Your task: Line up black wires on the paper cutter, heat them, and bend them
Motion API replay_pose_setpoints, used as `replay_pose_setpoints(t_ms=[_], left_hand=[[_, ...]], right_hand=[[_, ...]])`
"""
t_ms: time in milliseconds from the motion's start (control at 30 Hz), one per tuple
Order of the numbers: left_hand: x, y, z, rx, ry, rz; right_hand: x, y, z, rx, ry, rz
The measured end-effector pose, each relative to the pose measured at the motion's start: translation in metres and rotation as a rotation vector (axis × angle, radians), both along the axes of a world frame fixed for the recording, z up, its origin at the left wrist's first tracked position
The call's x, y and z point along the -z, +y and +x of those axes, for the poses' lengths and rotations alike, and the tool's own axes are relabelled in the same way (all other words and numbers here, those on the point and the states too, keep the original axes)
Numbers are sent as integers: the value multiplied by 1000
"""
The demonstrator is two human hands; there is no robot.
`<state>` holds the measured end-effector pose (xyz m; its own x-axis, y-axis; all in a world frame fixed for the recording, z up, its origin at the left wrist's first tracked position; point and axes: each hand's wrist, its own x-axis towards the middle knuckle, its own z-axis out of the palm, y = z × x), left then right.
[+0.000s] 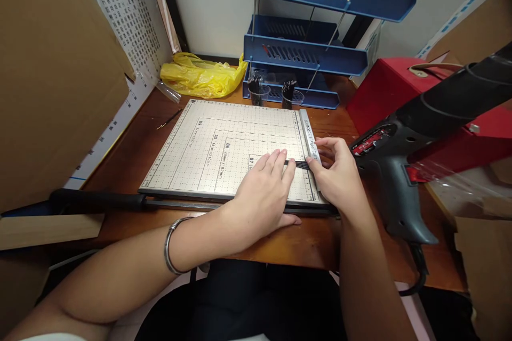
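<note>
A bundle of thin black wires (301,164) lies across the right side of a cream paper cutter (200,144) marked with a grid. My left hand (264,192) rests flat on the board, fingers stretched out, the fingertips over the left end of the bundle. At the metal guide bar (307,130), my right hand (338,173) is curled, its thumb at the wires' right end and its other fingers beyond the bar. What those fingers touch is partly hidden. The cutter's black-handled arm (100,200) lies down along the near edge.
Two clear cups (260,96) of black wires stand by a blue tiered tray (304,53). A yellow plastic bag (204,75) and a loose black wire (170,119) lie to the left. A heat gun (404,170) and a red box (384,85) are on the right.
</note>
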<state>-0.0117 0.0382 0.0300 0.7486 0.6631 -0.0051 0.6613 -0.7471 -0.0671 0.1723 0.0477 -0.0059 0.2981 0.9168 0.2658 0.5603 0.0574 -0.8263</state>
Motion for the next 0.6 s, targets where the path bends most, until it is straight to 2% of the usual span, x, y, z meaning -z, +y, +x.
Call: replay_pose_setpoints(t_ms=[333, 600], left_hand=[[2, 1, 1, -3, -9, -2], [3, 1, 1, -7, -14, -1]], right_hand=[[-5, 0, -3, -14, 51, 0], [-13, 13, -3, -92, 325, -116]])
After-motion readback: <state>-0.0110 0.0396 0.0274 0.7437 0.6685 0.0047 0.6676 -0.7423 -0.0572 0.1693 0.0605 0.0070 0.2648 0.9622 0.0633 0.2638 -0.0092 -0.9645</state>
